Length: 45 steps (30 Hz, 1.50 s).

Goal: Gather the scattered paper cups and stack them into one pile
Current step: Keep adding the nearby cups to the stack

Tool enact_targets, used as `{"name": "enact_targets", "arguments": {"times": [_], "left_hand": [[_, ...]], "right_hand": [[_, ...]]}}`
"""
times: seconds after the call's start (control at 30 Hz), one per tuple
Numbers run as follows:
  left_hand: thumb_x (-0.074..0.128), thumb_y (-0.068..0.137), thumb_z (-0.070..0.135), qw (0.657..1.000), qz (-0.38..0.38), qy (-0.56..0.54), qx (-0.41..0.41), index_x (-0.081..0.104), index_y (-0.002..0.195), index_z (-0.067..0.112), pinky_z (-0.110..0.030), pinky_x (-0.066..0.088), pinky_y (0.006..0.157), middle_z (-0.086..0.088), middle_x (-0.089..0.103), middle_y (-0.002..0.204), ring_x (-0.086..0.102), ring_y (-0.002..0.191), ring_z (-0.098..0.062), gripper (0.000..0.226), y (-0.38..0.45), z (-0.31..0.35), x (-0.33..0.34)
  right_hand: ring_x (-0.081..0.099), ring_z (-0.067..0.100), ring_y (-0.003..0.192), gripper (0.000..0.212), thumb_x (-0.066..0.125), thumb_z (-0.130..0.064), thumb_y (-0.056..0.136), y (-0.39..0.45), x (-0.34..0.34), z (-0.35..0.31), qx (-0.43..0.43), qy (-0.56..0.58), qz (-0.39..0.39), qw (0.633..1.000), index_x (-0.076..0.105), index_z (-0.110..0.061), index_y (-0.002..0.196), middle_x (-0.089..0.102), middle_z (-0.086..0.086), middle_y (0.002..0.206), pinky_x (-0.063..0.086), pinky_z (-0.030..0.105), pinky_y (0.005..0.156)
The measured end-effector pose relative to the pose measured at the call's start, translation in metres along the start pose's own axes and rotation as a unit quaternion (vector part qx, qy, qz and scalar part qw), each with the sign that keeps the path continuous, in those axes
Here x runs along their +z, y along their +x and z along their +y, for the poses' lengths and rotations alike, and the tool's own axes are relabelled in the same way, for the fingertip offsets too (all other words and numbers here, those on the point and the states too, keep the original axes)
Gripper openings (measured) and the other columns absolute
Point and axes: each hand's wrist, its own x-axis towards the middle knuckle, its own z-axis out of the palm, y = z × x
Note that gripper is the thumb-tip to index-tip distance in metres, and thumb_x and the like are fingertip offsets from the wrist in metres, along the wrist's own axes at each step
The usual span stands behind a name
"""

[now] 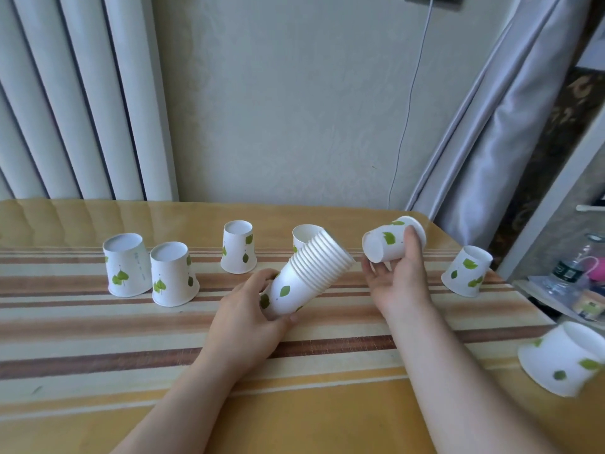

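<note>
Open table (98,404) lay from 6 to 8 o'clock. Upturned cups (150,270) blocked 10 o'clock; one cup (466,271) obstructed 2 o'clock, another (561,362) 4 o'clock.

**Lighting and picture quality: head view**

Illumination is soft, even daylight, moderately bright, with no hard shadows. The glossy table (98,217) carries a pale sheen along its far edge, where the folds of the curtain (65,93) are mirrored in wavy reflections. Faint, diffuse shadows sit under the upside-down cups at left (150,270). Wide-angle distortion is marked: the curtain folds and the right drape (491,126) lean and bow toward the borders. The centre is acceptably sharp. The cup at the lower right edge (563,362) is smeared and stretched, and the clutter at far right (576,280) is soft. Overall colour is slightly muted, with mild compression softness.
</note>
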Motion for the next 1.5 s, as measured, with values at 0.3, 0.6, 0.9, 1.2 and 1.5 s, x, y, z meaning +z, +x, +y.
{"name": "enact_targets", "arguments": {"times": [0.3, 0.6, 0.9, 1.2, 1.5], "left_hand": [[0.085, 0.074, 0.039, 1.0, -0.004, 0.022, -0.002, 0.057, 0.128, 0.044, -0.021, 0.043, 0.076, 0.026, 0.069, 0.106, 0.061, 0.102, -0.003, 0.061, -0.001, 0.001, -0.001], [0.087, 0.076, 0.033, 1.0, -0.003, 0.005, -0.012, 0.056, 0.125, 0.05, -0.014, 0.041, 0.077, 0.032, 0.067, 0.107, 0.058, 0.101, 0.009, 0.061, -0.003, 0.006, -0.005], [0.085, 0.08, 0.032, 0.996, 0.003, -0.074, -0.048, 0.051, 0.12, 0.043, -0.023, 0.045, 0.077, 0.022, 0.068, 0.11, 0.06, 0.1, 0.004, 0.053, -0.003, 0.008, -0.005], [0.085, 0.081, 0.037, 0.99, 0.026, -0.115, -0.072, 0.049, 0.123, 0.035, -0.026, 0.046, 0.077, 0.016, 0.067, 0.11, 0.062, 0.1, 0.001, 0.055, 0.0, 0.009, -0.004], [0.085, 0.079, 0.033, 0.998, 0.011, -0.052, -0.031, 0.052, 0.122, 0.054, -0.031, 0.048, 0.079, 0.028, 0.069, 0.105, 0.061, 0.098, 0.002, 0.058, -0.006, 0.009, -0.011]], "right_hand": [[0.077, 0.019, 0.106, 0.076, 0.086, -0.028, 0.08, -0.028, 0.0, 0.015, -0.069, -0.126, -0.193, 0.971, 0.059, -0.017, 0.15, 0.078, 0.004, 0.124, 0.062, 0.032, 0.077], [0.071, 0.024, 0.122, 0.1, 0.1, -0.056, 0.056, -0.035, 0.0, 0.023, -0.055, -0.167, -0.218, 0.96, 0.06, -0.035, 0.145, 0.076, 0.0, 0.131, 0.059, 0.037, 0.092], [0.062, 0.021, 0.129, 0.073, 0.06, -0.006, 0.098, -0.017, 0.01, 0.037, -0.128, -0.434, -0.102, 0.886, 0.048, -0.049, 0.156, 0.054, -0.004, 0.154, 0.057, 0.041, 0.1], [0.064, 0.025, 0.116, 0.028, 0.084, -0.035, 0.092, 0.009, 0.019, 0.075, -0.227, -0.572, -0.149, 0.774, 0.068, -0.023, 0.112, 0.066, -0.007, 0.12, 0.052, 0.037, 0.092], [0.079, 0.035, 0.115, 0.038, 0.075, -0.023, 0.104, -0.009, -0.02, 0.001, -0.01, -0.103, -0.072, 0.992, 0.06, -0.023, 0.139, 0.076, 0.016, 0.131, 0.065, 0.052, 0.095]]}}
